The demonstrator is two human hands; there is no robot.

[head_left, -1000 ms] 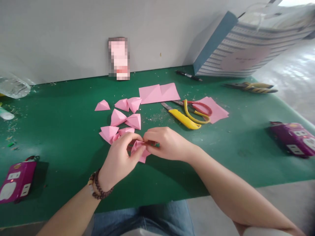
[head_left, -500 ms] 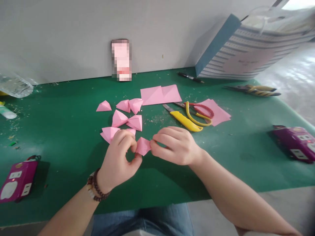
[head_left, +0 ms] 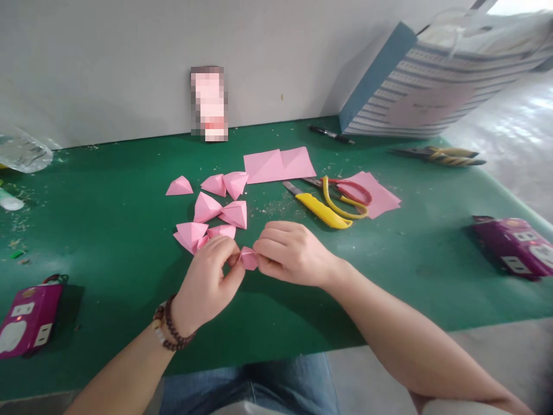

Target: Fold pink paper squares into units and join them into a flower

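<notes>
- Green-topped workbench runs along a white wall, with paper shavings scattered across it and a striped gift bag leaning at the back right.
- Left hand, a beaded bracelet at its wrist, is curled nearly shut, thumb and fingers pinching one side of a folded pink paper piece.
- Right hand pinches the other side, so the folded pink paper piece sits between the two hands, held clear of the bench, just in front of the person's lap.
- Just now, the folded pink paper piece has drawn in smaller and tighter between the fingers; its loose edges seem tucked away, though the fingers hide much of it.
- Nearest the left hand lie folded pink paper pyramids, the closest almost touching its knuckles.
- Beyond the right hand are flat pink paper sheets, a yellow utility knife and red-and-yellow scissors, the scissors partly resting on another pink sheet.
- Farther off lie pliers and a black pen, with a purple power strip at the right and a magenta power strip at the left — neither is near the hands.
</notes>
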